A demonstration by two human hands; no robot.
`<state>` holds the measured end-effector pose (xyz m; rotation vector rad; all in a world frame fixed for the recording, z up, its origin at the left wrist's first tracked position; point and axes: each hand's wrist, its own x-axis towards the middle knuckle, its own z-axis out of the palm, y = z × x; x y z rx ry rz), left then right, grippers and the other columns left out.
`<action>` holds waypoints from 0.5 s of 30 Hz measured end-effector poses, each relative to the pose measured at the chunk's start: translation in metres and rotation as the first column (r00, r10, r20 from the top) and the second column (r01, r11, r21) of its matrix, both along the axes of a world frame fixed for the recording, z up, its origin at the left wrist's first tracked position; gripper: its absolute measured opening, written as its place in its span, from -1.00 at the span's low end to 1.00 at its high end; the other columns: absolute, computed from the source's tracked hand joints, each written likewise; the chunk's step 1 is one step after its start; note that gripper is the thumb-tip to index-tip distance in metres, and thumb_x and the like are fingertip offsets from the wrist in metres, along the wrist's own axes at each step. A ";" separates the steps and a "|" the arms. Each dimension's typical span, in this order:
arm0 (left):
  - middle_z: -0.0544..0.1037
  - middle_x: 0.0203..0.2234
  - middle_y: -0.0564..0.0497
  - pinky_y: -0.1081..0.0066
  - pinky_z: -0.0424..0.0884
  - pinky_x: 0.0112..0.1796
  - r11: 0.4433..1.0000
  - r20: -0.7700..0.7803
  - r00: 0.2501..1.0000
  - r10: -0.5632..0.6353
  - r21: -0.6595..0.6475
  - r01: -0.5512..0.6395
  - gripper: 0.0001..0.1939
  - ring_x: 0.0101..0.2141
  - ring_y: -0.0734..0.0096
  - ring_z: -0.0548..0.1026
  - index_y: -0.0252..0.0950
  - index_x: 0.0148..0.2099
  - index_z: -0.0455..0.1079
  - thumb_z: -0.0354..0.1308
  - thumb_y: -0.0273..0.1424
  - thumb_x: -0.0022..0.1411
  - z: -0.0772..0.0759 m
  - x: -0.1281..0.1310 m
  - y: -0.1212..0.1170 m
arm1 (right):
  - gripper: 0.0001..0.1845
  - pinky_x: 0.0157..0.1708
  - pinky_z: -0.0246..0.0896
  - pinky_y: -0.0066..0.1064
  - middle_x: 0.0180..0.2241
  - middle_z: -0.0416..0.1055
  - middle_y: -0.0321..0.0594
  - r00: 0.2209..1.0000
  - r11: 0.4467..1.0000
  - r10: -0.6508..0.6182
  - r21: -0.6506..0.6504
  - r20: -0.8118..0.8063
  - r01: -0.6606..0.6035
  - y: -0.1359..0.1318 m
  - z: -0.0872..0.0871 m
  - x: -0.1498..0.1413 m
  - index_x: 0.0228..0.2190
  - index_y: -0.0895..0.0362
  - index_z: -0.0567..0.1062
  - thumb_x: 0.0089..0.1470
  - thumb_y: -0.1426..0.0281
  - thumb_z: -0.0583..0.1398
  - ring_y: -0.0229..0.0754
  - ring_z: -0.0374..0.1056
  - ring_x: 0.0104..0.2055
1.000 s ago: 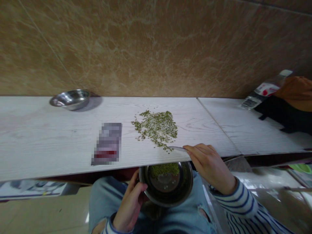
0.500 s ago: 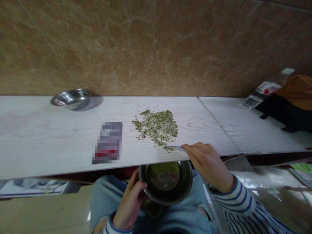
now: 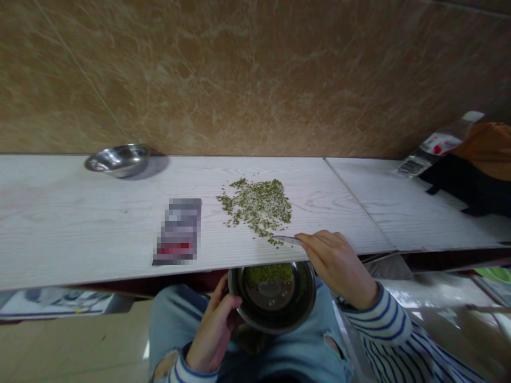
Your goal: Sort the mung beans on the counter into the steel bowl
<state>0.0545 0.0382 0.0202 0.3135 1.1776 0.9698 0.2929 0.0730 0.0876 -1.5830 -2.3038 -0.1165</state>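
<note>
Green mung beans [image 3: 259, 205] lie scattered on the white counter [image 3: 99, 229]. My right hand [image 3: 337, 263] is closed on the handle end of a slim, knife-like metal blade [image 3: 284, 240]. Its tip points left and lies among the beans at the near side of the spread. Below the counter's front edge, my left hand [image 3: 217, 324] grips the left rim of a metal bowl [image 3: 275, 322], thumb on top. More beans [image 3: 271, 273] are heaped at the far side inside this bowl, which is over my lap and partly hidden by the counter.
An empty-looking metal dish [image 3: 120, 161] stands at the back left by the tiled wall [image 3: 239, 80]. A pixelated flat object [image 3: 179, 231] lies left of the beans. At the right are a plastic bottle [image 3: 435, 144], lying tilted, and a brown and black item [image 3: 483, 165].
My right hand and the blade have shifted slightly left and away from me, along the near edge of the beans. My left hand keeps its hold on the bowl.
</note>
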 end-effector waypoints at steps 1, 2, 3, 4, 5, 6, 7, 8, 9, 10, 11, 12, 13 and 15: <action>0.57 -0.25 0.02 0.37 0.38 -0.36 1.000 0.004 1.000 -0.006 0.000 0.006 -0.40 -0.32 0.31 0.47 -0.22 0.07 0.33 0.18 -0.47 -0.11 0.000 0.000 0.000 | -0.72 -0.24 0.10 -0.34 -0.30 0.51 -0.16 1.000 1.000 0.004 -0.002 -0.001 -0.004 0.000 0.000 -0.001 -0.08 0.13 0.43 0.24 0.42 0.01 -0.18 0.35 -0.23; 0.57 -0.25 0.02 0.37 0.38 -0.36 1.000 0.008 1.000 -0.012 0.002 0.012 -0.40 -0.33 0.32 0.47 -0.22 0.07 0.33 0.18 -0.47 -0.11 -0.001 -0.001 0.000 | -0.72 -0.24 0.10 -0.34 -0.29 0.51 -0.15 1.000 1.000 0.009 -0.004 -0.003 -0.009 0.001 0.001 -0.001 -0.08 0.13 0.44 0.24 0.42 0.01 -0.18 0.35 -0.23; 0.56 -0.25 0.02 0.37 0.38 -0.37 1.000 0.010 1.000 -0.016 0.006 0.016 -0.40 -0.33 0.33 0.46 -0.23 0.08 0.32 0.18 -0.47 -0.10 -0.001 -0.001 0.000 | -0.72 -0.24 0.10 -0.33 -0.29 0.51 -0.15 1.000 1.000 0.013 -0.007 -0.005 -0.013 0.001 0.001 -0.002 -0.08 0.13 0.43 0.24 0.42 0.01 -0.19 0.35 -0.23; 0.56 -0.25 0.01 0.37 0.37 -0.37 1.000 0.010 1.000 -0.019 0.011 0.019 -0.40 -0.33 0.33 0.46 -0.23 0.08 0.32 0.17 -0.47 -0.09 -0.001 -0.001 0.000 | -0.72 -0.23 0.10 -0.33 -0.29 0.51 -0.16 1.000 1.000 0.015 -0.010 -0.006 -0.015 0.001 0.001 -0.003 -0.08 0.13 0.43 0.23 0.42 0.02 -0.19 0.35 -0.22; 0.56 -0.24 0.01 0.37 0.37 -0.37 1.000 0.010 1.000 -0.022 0.017 0.022 -0.40 -0.33 0.33 0.45 -0.23 0.09 0.32 0.16 -0.47 -0.09 0.000 -0.001 0.000 | -0.72 -0.22 0.09 -0.33 -0.28 0.51 -0.16 1.000 1.000 0.016 -0.013 -0.006 -0.016 0.001 0.001 -0.003 -0.07 0.13 0.43 0.23 0.42 0.02 -0.18 0.35 -0.21; 0.56 -0.24 0.00 0.37 0.37 -0.38 0.999 0.010 1.000 -0.025 0.021 0.025 -0.40 -0.33 0.32 0.45 -0.23 0.09 0.31 0.16 -0.47 -0.08 0.000 -0.002 0.000 | -0.72 -0.22 0.09 -0.33 -0.28 0.51 -0.16 1.000 1.000 0.017 -0.015 -0.006 -0.017 0.001 0.001 -0.004 -0.07 0.12 0.43 0.23 0.42 0.02 -0.18 0.35 -0.20; 0.56 -0.23 0.00 0.38 0.37 -0.38 0.999 0.008 1.000 -0.025 0.024 0.024 -0.40 -0.32 0.32 0.45 -0.23 0.09 0.32 0.16 -0.47 -0.08 0.000 -0.002 0.000 | -0.72 -0.22 0.09 -0.33 -0.28 0.51 -0.16 1.000 1.000 0.020 -0.019 -0.004 -0.020 0.001 0.001 -0.004 -0.07 0.12 0.43 0.23 0.42 0.03 -0.18 0.35 -0.20; 0.56 -0.23 0.00 0.38 0.37 -0.39 0.999 0.006 1.000 -0.020 0.025 0.020 -0.40 -0.32 0.31 0.45 -0.24 0.09 0.32 0.16 -0.47 -0.09 0.001 -0.002 0.000 | -0.72 -0.22 0.09 -0.33 -0.28 0.51 -0.17 1.000 0.999 0.025 -0.024 -0.002 -0.025 0.002 0.002 -0.005 -0.08 0.12 0.43 0.23 0.42 0.03 -0.18 0.35 -0.20; 0.56 -0.23 0.00 0.39 0.37 -0.39 1.000 0.003 1.000 -0.012 0.025 0.012 -0.40 -0.31 0.31 0.45 -0.24 0.08 0.33 0.16 -0.47 -0.10 0.001 -0.001 0.000 | -0.72 -0.23 0.09 -0.33 -0.29 0.51 -0.17 1.000 0.999 0.029 -0.027 -0.002 -0.029 0.002 0.002 -0.005 -0.08 0.12 0.44 0.23 0.42 0.03 -0.18 0.35 -0.20; 0.56 -0.23 0.00 0.39 0.36 -0.39 1.000 0.000 1.000 -0.003 0.024 0.003 -0.40 -0.31 0.31 0.45 -0.24 0.08 0.33 0.17 -0.47 -0.10 0.001 -0.001 0.000 | -0.73 -0.23 0.09 -0.33 -0.29 0.51 -0.17 0.999 0.999 0.033 -0.030 -0.002 -0.034 0.002 0.002 -0.006 -0.08 0.12 0.44 0.23 0.42 0.03 -0.18 0.35 -0.21; 0.56 -0.23 0.01 0.40 0.36 -0.40 1.000 -0.002 1.000 0.002 0.025 -0.002 -0.41 -0.31 0.32 0.45 -0.24 0.07 0.34 0.17 -0.47 -0.10 0.001 -0.001 0.000 | -0.73 -0.24 0.09 -0.33 -0.30 0.51 -0.17 0.999 0.999 0.036 -0.029 -0.003 -0.036 0.003 0.002 -0.007 -0.08 0.12 0.44 0.23 0.42 0.03 -0.19 0.35 -0.21; 0.55 -0.25 0.01 0.41 0.36 -0.41 1.000 -0.004 1.000 0.002 0.023 -0.002 -0.41 -0.33 0.33 0.45 -0.24 0.07 0.34 0.17 -0.47 -0.11 0.001 -0.001 0.000 | -0.72 -0.24 0.09 -0.34 -0.31 0.51 -0.18 0.999 0.999 0.038 -0.030 -0.005 -0.038 0.003 0.003 -0.008 -0.08 0.12 0.44 0.23 0.42 0.04 -0.19 0.34 -0.22; 0.55 -0.26 0.01 0.41 0.35 -0.42 1.000 -0.004 1.000 -0.001 0.022 0.001 -0.40 -0.35 0.35 0.44 -0.24 0.07 0.33 0.17 -0.48 -0.11 0.000 -0.001 0.000 | -0.72 -0.24 0.09 -0.34 -0.31 0.51 -0.18 0.999 0.999 0.042 -0.029 -0.008 -0.042 0.003 0.003 -0.009 -0.08 0.12 0.44 0.23 0.42 0.03 -0.19 0.34 -0.22; 0.55 -0.30 0.02 0.42 0.35 -0.44 1.000 0.003 1.000 -0.015 0.015 0.015 -0.39 -0.38 0.37 0.42 -0.26 0.08 0.31 0.17 -0.48 -0.12 0.000 -0.001 0.000 | -0.73 -0.24 0.09 -0.34 -0.31 0.51 -0.18 0.998 0.998 0.054 -0.034 -0.014 -0.054 0.004 0.003 -0.011 -0.08 0.12 0.44 0.23 0.43 0.03 -0.19 0.34 -0.22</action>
